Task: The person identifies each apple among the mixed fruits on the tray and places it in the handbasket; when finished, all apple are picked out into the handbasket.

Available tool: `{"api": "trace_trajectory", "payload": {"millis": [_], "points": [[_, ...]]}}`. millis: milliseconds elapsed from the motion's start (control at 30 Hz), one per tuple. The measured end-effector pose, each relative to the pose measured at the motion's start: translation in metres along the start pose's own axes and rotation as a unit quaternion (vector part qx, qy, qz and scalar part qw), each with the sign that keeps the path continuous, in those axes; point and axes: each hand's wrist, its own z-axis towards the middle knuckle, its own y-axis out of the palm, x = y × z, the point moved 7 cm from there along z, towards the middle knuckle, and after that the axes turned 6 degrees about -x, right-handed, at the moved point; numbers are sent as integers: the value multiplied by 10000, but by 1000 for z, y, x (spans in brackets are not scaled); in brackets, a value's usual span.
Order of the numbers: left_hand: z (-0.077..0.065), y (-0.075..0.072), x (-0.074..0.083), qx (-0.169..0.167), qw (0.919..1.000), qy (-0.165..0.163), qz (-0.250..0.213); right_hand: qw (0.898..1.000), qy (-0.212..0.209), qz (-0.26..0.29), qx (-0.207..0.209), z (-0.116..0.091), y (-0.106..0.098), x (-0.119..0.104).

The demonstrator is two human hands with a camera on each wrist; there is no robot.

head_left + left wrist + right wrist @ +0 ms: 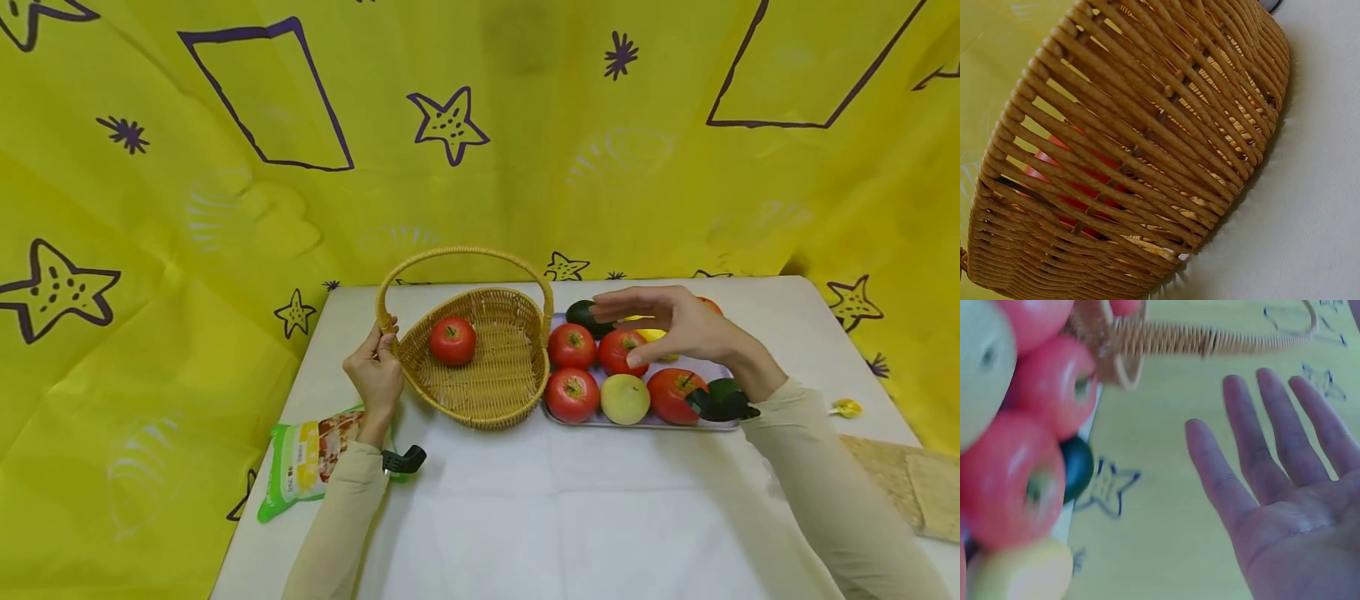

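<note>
A wicker basket [495, 408] with a tall arched handle stands on the table, one red apple [453, 341] inside it. My left hand [377, 375] grips the base of the handle on the basket's left side. In the left wrist view the woven wall [1147, 125] fills most of the picture, with the apple's red showing between the strands. My right hand [686, 329] hovers over a tray [645, 423] of fruit, its fingers extended and holding nothing. In the right wrist view its fingers [1247, 437] are spread apart, beside several red apples [1054, 387].
On the tray, a pale yellow-green fruit [625, 399] sits in front and a dark green avocado-like fruit [590, 317] at the back. A green-and-white food bag [303, 462] lies left of the basket. Brown flat pieces [885, 479] and a small yellow flower-like item [847, 407] lie at the right.
</note>
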Motion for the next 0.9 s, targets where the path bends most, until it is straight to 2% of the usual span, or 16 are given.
{"api": "trace_trajectory", "payload": {"millis": [267, 567, 733, 900], "points": [[1, 1, 7, 109, 9999, 44, 80, 9980, -184, -224, 566, -36, -43, 14], [3, 1, 39, 98, 9999, -61, 11, 9947, -261, 329, 937, -62, -77, 38], [2, 1, 40, 79, 9999, -87, -4, 9908, 360, -40, 1305, -76, -89, 59], [3, 1, 40, 112, 9999, -82, 66, 9811, 1103, -376, 1545, -89, -99, 83]]}}
